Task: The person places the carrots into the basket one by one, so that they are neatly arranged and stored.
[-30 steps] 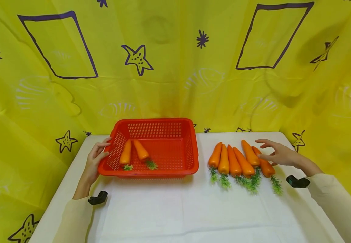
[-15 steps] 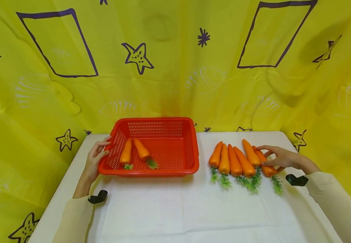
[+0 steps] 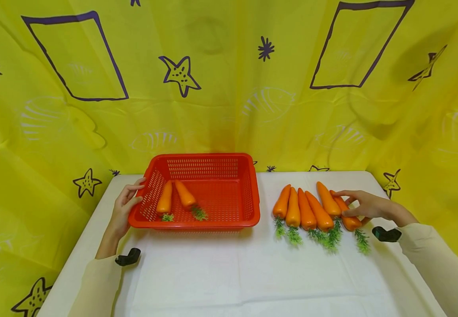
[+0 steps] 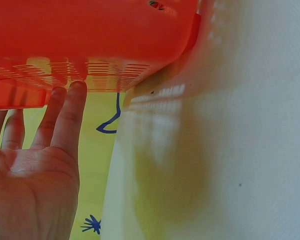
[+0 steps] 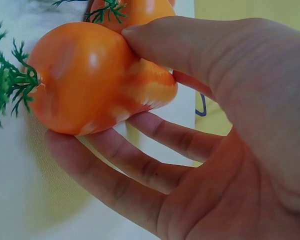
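My right hand (image 3: 371,206) grips the rightmost toy carrot (image 3: 350,223) of a row on the table. In the right wrist view its thumb lies across the top of this carrot (image 5: 82,75) and the fingers (image 5: 115,185) curve along its other side. The carrot rests on the white cloth, its green leaves pointing to the near side. My left hand (image 3: 121,211) touches the left end of a red plastic basket (image 3: 195,224), fingers extended. The left wrist view shows those fingers (image 4: 67,120) against the slotted wall. Two carrots (image 3: 164,199) lie inside the basket.
Several more carrots (image 3: 307,209) lie side by side between the basket and my right hand. A white cloth (image 3: 221,268) covers the table. Yellow curtains (image 3: 213,119) with dark star drawings hang behind it and at both sides.
My right hand has come down onto the rightmost carrot and closed its thumb and fingers about it. The left hand and the basket have stayed in place.
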A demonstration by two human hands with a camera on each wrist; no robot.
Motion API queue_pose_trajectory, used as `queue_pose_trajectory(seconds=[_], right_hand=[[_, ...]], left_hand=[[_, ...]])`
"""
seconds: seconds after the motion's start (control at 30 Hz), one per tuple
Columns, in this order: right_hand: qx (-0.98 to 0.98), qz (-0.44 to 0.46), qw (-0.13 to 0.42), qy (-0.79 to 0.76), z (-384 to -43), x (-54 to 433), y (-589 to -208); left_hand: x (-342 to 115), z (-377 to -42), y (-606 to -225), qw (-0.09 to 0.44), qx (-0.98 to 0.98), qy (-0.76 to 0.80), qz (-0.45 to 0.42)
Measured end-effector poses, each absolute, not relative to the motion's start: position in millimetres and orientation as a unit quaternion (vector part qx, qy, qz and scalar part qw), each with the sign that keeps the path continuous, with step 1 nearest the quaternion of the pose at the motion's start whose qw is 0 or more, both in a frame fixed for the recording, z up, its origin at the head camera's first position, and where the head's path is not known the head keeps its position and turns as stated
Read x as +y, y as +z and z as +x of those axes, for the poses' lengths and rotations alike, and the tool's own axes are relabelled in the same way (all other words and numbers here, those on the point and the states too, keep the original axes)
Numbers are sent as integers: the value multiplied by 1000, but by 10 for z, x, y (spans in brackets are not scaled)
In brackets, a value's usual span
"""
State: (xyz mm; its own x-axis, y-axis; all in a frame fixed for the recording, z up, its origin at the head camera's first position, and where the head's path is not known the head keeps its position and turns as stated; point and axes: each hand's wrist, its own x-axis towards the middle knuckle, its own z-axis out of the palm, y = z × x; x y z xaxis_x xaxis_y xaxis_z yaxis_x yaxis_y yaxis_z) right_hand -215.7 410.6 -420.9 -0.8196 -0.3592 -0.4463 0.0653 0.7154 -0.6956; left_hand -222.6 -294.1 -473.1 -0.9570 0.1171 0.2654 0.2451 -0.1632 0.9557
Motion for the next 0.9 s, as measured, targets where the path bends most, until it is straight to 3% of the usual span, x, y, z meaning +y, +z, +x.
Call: queue_pose_trajectory(seconds=[0.9], right_hand=[[883, -96, 278, -366, -2149, 4163, -4162]], left_hand=[[-2951, -2215, -4736, 44, -649, -746, -145]])
